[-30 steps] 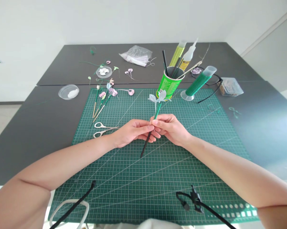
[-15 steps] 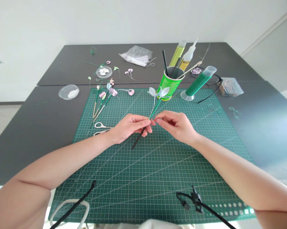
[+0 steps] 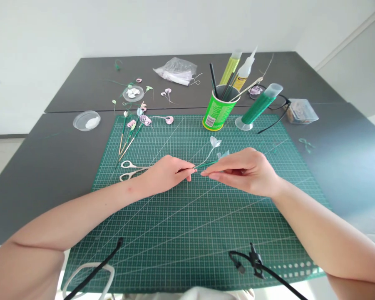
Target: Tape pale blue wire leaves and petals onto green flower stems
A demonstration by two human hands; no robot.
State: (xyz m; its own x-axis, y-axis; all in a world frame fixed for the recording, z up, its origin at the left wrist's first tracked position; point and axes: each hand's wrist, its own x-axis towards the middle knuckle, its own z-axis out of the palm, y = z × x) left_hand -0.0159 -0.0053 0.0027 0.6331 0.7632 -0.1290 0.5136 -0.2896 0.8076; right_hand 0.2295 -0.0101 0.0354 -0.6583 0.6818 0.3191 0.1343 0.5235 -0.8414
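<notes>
Both my hands meet over the middle of the green cutting mat [image 3: 187, 233]. My left hand [image 3: 167, 174] pinches the lower part of a thin green flower stem [image 3: 206, 163]. My right hand [image 3: 245, 170] pinches the same stem just to the right, fingers pressed together. The stem lies nearly level and tilts up to the right, ending in pale blue paper petals [image 3: 215, 142]. The stem's dark lower end is hidden under my left hand.
White scissors [image 3: 131, 170] lie left of my left hand. Finished paper flowers [image 3: 134, 127] lie at the mat's upper left. A green cup of tools [image 3: 217, 112], a green glitter tube [image 3: 257, 108], glue bottles [image 3: 242, 73], small clear dishes [image 3: 86, 121] and a plastic bag [image 3: 176, 71] stand behind.
The flower stem has tipped from nearly upright to almost flat, its petals swinging down to the right. My right hand has shifted right along the stem; my left hand keeps its grip.
</notes>
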